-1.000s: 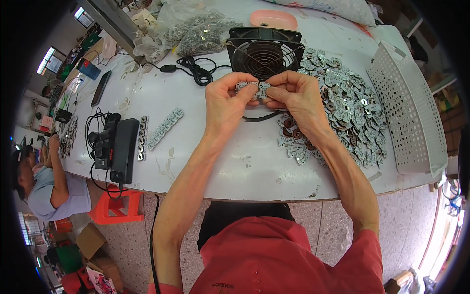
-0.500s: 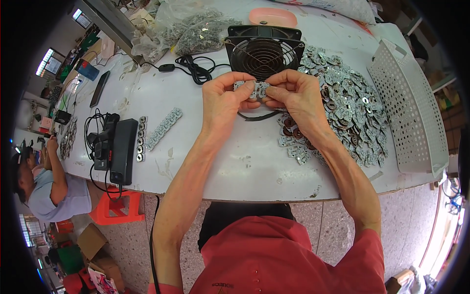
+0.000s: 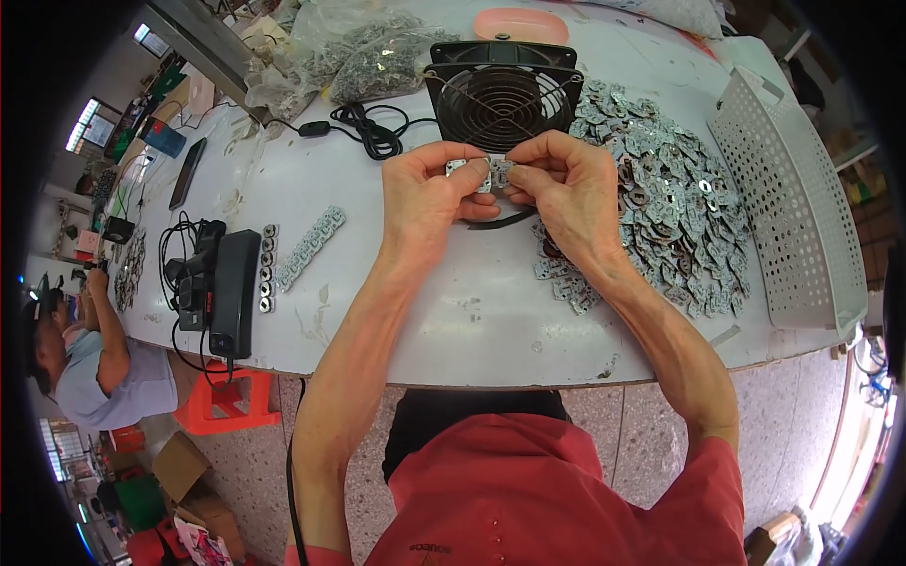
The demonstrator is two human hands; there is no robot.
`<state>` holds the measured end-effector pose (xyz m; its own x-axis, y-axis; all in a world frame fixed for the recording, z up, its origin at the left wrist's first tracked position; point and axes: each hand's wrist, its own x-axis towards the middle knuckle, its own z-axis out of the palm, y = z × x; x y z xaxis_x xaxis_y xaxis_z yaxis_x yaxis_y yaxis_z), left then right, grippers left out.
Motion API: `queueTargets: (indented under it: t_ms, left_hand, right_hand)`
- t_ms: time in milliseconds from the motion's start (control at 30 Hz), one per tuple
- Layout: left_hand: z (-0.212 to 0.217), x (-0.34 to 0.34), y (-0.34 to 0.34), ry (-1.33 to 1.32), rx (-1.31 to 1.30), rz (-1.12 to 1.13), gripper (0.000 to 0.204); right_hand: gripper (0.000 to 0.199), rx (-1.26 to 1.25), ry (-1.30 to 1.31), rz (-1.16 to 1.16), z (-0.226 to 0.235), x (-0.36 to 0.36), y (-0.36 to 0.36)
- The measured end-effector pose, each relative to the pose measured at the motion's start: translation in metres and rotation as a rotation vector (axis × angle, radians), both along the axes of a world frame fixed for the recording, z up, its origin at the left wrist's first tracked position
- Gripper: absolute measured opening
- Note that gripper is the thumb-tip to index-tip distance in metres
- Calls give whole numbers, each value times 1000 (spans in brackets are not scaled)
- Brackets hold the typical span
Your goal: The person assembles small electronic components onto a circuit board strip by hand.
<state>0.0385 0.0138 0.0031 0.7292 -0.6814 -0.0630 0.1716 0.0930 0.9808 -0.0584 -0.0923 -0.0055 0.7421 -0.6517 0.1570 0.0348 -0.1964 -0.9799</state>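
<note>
Left hand (image 3: 425,193), right hand (image 3: 570,193) turned inward before black fan (image 3: 503,96), both pinching small metal pieces (image 3: 501,174).

A white, stained desk (image 3: 453,330) fills the view's middle. From its centre, a black fan (image 3: 501,104) stands at 12 o'clock, a pink tray (image 3: 538,26) beyond it. Bags (image 3: 377,71) lie at 11, a coiled cable (image 3: 379,141) nearer in; at 10, a phone (image 3: 188,174); at 9, a black box (image 3: 234,292) beside two rows of metal pieces (image 3: 313,247). A heap of metal pieces (image 3: 675,212) spreads between 2 and 3, a perforated basket (image 3: 788,212) just outside.
</note>
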Motion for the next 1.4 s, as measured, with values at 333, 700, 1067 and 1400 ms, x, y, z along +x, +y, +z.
queueTargets:
  t_ms: [333,700,1067,1400]
  left_hand:
    - [0,4,4,25,-17,-65,13]
    - [-4,5,2,-190,-31,-109,14]
    - [-15,-3,-3,-526,-87,-12,10]
    - [-15,-4,-5,-505,-98,-7,9]
  right_hand:
    - [14,173,32,86,12,-3,-8]
    - [21,262,113,136,23,-8,-13]
    - [17,399,137,164,24,-9,-19]
    - [18,386,123,171,21,-8,-21]
